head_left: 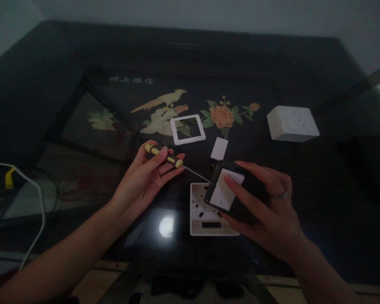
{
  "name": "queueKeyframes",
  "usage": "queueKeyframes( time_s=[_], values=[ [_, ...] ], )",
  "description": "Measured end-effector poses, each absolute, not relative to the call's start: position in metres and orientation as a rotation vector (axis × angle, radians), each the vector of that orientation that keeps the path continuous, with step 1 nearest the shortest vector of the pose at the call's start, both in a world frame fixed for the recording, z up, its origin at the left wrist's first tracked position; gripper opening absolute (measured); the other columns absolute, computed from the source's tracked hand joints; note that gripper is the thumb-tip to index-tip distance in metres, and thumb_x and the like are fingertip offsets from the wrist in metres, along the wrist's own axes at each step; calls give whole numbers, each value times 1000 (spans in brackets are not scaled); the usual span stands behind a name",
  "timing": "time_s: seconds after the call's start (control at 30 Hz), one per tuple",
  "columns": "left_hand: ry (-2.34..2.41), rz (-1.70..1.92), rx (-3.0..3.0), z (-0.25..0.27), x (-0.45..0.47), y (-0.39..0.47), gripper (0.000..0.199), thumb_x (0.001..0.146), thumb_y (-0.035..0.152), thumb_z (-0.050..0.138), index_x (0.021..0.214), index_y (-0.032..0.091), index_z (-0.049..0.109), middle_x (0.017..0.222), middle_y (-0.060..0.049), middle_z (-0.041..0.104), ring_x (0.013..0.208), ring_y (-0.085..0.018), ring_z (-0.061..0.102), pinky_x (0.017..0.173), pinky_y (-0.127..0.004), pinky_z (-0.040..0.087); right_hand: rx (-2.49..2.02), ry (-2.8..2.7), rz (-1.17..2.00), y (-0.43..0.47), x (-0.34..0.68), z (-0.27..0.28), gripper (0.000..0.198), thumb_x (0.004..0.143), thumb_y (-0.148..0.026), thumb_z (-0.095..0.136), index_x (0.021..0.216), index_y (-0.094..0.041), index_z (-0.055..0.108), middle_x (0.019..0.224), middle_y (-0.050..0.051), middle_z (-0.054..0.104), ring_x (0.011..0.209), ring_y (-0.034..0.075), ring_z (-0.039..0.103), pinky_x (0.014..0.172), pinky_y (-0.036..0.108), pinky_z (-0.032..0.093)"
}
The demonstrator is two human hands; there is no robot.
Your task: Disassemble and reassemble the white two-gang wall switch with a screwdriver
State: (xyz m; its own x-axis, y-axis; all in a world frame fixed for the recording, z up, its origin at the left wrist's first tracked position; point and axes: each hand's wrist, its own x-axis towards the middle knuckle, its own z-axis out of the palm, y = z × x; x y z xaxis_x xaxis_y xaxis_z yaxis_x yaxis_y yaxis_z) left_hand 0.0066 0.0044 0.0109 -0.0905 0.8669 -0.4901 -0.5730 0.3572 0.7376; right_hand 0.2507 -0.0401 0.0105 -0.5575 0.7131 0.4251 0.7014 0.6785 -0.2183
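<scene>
My left hand (155, 169) is closed round the yellow and black handle of a screwdriver (171, 158). Its metal shaft slants down to the right, and the tip meets the left side of a black switch module (251, 202). That module, with a white rocker plate (224, 192) on its face, is gripped in my right hand (272, 202); the index finger rests on the plate. Below it a white square back box (198, 226) lies on the table, partly covered by the module and my hand. Beyond my hands lie a white square frame (173, 131) and a loose white rocker plate (220, 148).
A white socket box (293, 122) stands at the right on the dark glossy table (272, 63), which bears a bird-and-flower picture. A white cable (41, 198) with a yellow tag (9, 179) curves along the left. The table's front edge runs below my forearms.
</scene>
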Motion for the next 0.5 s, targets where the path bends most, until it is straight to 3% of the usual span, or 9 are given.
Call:
queueKeyframes(
  time_s=[0.13, 0.33, 0.4, 0.5],
  values=[
    [1096, 1217, 591, 14, -1, 6, 24, 83, 13, 70, 97, 23, 53, 82, 1, 76, 83, -21, 77, 66, -31, 66, -1220, -2308, 230, -36, 256, 7, 68, 86, -33, 68, 146, -21, 38, 138, 15, 44, 122, 32, 45, 98, 47, 48],
    [1300, 997, 1095, 23, -27, 14, 22, 71, 26, 82, 86, 19, 67, 93, 0, 76, 69, -11, 71, 55, -14, 58, -1345, -2217, 404, -31, 269, 12, 82, 82, -37, 72, 152, -25, 30, 140, 12, 43, 128, 30, 44, 106, 44, 47],
    [1310, 771, 1352, 27, -34, 15, 19, 72, 27, 81, 85, 21, 68, 93, 0, 76, 70, -12, 71, 61, -17, 59, -1353, -2206, 453, -31, 272, 16, 80, 81, -34, 73, 150, -27, 33, 141, 10, 43, 130, 28, 44, 107, 42, 47],
    [1272, 511, 1790, 31, -37, 10, 28, 81, 32, 74, 108, 26, 69, 108, -1, 76, 94, -19, 73, 83, -26, 60, -1332, -2174, 565, -31, 273, 20, 77, 79, -29, 75, 146, -30, 37, 142, 8, 44, 133, 26, 43, 109, 38, 46]
  ],
)
